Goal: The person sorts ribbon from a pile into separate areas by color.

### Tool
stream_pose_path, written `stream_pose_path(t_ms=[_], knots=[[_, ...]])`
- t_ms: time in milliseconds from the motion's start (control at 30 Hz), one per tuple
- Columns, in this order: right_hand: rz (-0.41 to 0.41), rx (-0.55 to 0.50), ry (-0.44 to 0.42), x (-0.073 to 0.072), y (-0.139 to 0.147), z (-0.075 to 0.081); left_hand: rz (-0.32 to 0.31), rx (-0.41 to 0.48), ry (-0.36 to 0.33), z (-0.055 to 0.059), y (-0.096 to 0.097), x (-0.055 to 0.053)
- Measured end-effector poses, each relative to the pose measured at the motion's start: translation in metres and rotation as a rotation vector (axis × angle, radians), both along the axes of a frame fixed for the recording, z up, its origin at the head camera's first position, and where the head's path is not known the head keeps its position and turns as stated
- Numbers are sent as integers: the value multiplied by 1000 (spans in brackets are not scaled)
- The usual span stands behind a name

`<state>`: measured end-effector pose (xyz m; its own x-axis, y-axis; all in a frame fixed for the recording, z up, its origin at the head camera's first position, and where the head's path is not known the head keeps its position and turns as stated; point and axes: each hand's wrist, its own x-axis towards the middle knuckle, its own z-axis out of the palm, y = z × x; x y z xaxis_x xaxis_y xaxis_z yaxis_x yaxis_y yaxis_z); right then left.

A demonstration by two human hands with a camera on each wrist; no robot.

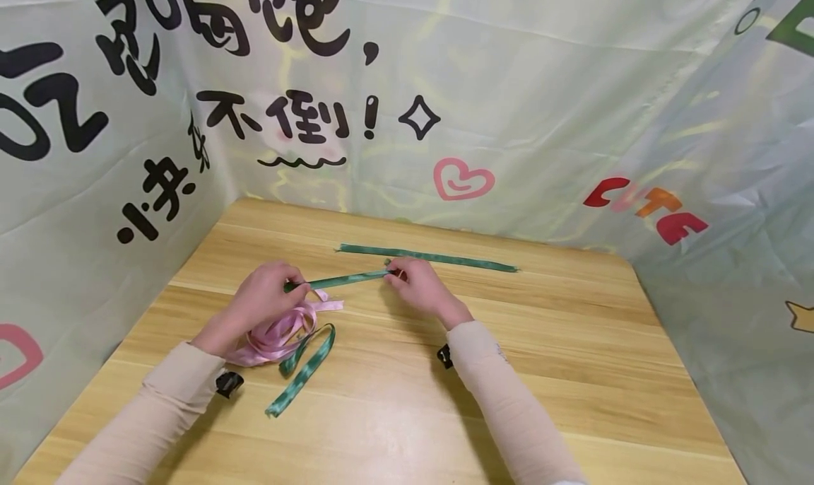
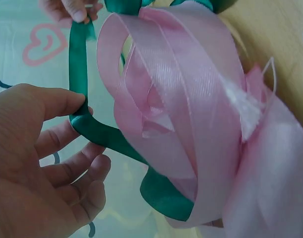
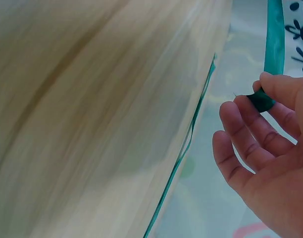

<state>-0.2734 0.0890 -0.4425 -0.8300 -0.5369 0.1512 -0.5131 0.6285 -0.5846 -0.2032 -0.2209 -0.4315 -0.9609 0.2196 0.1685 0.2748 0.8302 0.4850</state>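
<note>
Left hand: pinches green satin ribbon
Right hand: pinches its end
Span: best kept flat, evenly taut

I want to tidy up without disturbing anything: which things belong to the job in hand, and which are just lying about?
In use:
narrow green satin ribbon, stretched between left hand and right hand
probably the looped green satin length nearby, perhaps its tail

Lying about, it seems:
loosely coiled pink satin ribbon
long green ribbon strip behind the hands
</note>
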Motion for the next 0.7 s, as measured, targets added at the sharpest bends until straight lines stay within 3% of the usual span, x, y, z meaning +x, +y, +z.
stream_pose_path(t_ms=[333, 700], knots=[[-115, -57, -54, -2, 47, 1, 38, 24, -37, 1, -4, -3], [-213, -62, -67, 2, 94, 3, 33, 29, 4, 2, -5, -4]])
